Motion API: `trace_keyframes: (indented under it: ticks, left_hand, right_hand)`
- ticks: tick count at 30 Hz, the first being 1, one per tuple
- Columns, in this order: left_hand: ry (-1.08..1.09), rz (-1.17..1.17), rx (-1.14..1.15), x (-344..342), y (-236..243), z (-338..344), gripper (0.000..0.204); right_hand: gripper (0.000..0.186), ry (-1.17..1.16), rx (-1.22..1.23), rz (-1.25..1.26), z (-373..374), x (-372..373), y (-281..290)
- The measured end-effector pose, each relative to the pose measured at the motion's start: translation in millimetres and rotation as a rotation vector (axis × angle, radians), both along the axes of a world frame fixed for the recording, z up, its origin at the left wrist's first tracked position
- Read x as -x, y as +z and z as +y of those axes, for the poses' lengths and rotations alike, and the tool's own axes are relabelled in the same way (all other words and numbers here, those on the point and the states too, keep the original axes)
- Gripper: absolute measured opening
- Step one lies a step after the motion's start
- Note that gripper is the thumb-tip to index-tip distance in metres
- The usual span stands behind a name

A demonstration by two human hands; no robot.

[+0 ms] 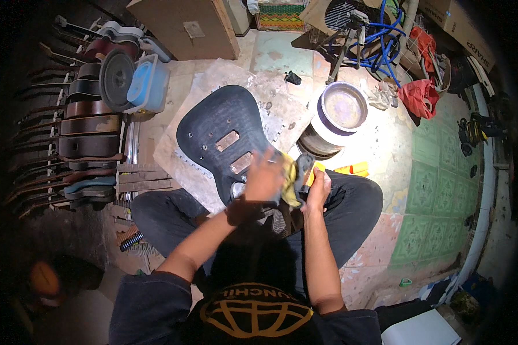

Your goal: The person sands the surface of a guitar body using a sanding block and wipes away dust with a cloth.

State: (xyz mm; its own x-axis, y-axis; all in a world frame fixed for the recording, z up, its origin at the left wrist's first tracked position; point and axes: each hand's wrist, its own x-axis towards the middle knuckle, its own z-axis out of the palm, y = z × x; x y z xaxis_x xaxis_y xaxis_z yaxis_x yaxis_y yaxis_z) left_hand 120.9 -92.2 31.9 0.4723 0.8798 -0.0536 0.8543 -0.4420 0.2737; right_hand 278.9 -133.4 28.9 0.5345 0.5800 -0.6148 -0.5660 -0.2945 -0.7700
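A dark, matte electric guitar body (217, 123) with two rectangular pickup cut-outs lies on a pale board in front of my crossed legs. My left hand (265, 179) is over the body's right edge, next to a yellow and black cloth (291, 183). Motion smears its fingers, so whether it grips the cloth is unclear. Just right of the cloth, my right hand (317, 192) is closed around a small yellow object (315, 171). A dark grey rag (304, 165) bunches between the two hands, and it partly hides what they touch.
Beyond my right knee stand a metal basin (343, 107) and an orange piece (354, 169). A small black cup (293, 77) lies past the board (285, 112). Several guitars (90, 125) and a blue plastic tub (147, 86) line the left; blue hose (385, 43) coils at the far right.
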Motion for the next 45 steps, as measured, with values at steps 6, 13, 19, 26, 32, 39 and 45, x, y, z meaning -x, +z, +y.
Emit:
trace_keyframes:
  ticks: [6, 13, 19, 26, 32, 39, 45]
  left_hand:
    - [-0.015, 0.028, -0.011, 20.0, 9.6, 28.0, 0.048]
    - [0.642, 0.196, -0.060, 185.9, 20.4, 133.9, 0.033]
    - [1.147, -0.501, -0.413, 300.5, 43.8, 83.7, 0.038]
    - [1.067, -0.360, -0.106, 330.1, -35.6, 47.6, 0.032]
    - [1.018, 0.096, 0.046, 216.7, 39.9, 56.2, 0.059]
    - [0.638, -0.065, -0.292, 165.2, -0.3, 83.9, 0.068]
    - [0.084, -0.156, -0.071, 45.6, -16.5, 71.8, 0.080]
  right_hand:
    - [0.030, -0.030, -0.015, 0.029, -3.0, -4.9, 10.0]
    - [0.023, -0.020, -0.083, 0.050, 1.3, -2.3, 17.8]
    - [0.022, 0.002, -0.087, 0.004, 0.1, -4.5, 14.3]
    - [0.028, 0.039, -0.082, 0.002, 4.6, 7.8, 16.2]
    - [0.031, 0.006, -0.063, -0.003, -0.2, -8.5, 9.1]
    - [0.030, 0.045, -0.066, 0.032, 0.2, -4.2, 12.0]
    - [0.032, 0.017, -0.045, 0.020, -3.7, -12.4, 5.7]
